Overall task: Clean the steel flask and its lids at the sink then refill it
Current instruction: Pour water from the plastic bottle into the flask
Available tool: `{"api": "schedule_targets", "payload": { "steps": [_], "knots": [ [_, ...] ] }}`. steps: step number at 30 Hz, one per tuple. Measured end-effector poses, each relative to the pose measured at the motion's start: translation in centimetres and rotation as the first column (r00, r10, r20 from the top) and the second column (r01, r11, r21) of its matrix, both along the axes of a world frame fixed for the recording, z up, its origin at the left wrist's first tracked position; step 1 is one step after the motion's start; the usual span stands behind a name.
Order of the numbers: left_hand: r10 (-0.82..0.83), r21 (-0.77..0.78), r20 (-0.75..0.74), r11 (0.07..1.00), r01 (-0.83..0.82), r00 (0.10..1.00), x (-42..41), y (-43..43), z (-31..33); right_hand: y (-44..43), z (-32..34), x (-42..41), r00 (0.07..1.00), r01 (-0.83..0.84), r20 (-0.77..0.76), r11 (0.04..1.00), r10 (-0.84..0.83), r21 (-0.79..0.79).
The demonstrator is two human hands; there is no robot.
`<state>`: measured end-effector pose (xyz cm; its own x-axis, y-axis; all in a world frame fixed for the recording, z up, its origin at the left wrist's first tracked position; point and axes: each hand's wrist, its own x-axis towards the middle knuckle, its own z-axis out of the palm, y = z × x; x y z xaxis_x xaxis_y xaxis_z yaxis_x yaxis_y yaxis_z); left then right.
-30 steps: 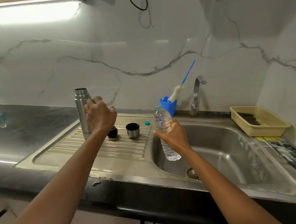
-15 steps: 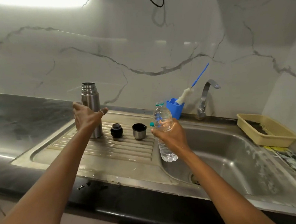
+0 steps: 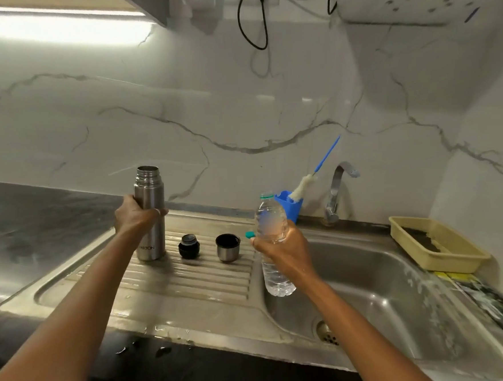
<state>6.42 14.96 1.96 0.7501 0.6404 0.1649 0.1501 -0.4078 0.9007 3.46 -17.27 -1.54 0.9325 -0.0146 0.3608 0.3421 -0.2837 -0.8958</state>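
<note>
While the left hand (image 3: 134, 215) curls its fingers and thumb round the middle of the steel flask (image 3: 149, 191), the right hand (image 3: 281, 247) grips a water bottle (image 3: 271, 218) of clear plastic about its waist. Both vessels are upright. The flask stands on the ribbed drainboard (image 3: 176, 284) at its far left corner, with its threaded mouth uncovered and its printed label facing the viewer. The bottle is held off the surface, its base hanging over the left edge of the sink basin (image 3: 369, 271).

Between flask and bottle, two lids rest on the drainboard, apart from each other: a black inner lid (image 3: 188, 246) nearer the flask, and a steel cup lid (image 3: 228, 247) with its open side up. A small teal cap (image 3: 250, 235) lies just beside the right thumb; contact cannot be judged.

Behind the basin stands a blue holder (image 3: 290, 207) that carries a bottle brush (image 3: 303, 185) — white head, thin blue handle leaning right — with the curved tap (image 3: 338, 190) near it. A yellow tray (image 3: 438, 245) sits at the far right rim of the basin. A dark tabletop (image 3: 38, 220) extends left of the drainboard, below a veined marble wall (image 3: 239, 116).
</note>
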Motion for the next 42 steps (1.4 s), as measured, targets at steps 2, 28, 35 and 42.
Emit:
{"api": "schedule_targets", "payload": {
  "steps": [2,28,35,42],
  "knots": [
    [0.051,0.003,0.059,0.999,-0.051,0.997,-0.4,-0.8,0.6,-0.4,0.5,-0.1,1.0,0.012,0.011,1.0,-0.012,-0.012],
    [-0.433,0.11,0.141,0.9,0.421,0.89,-3.1,-32.5,-2.7,-17.3,5.4,-5.1,0.976,0.213,0.001,0.952,-0.219,-0.221],
    [-0.475,0.113,0.017,0.875,0.47,0.88,-0.7,-34.3,-8.0,-20.1,4.3,-2.5,0.945,0.253,0.048,0.629,-0.324,-0.735],
    [-0.465,0.164,-0.062,0.868,0.468,0.883,0.6,-33.6,-9.5,-20.1,5.8,-0.3,0.969,0.202,0.166,0.201,-0.183,-0.959]
  ]
}}
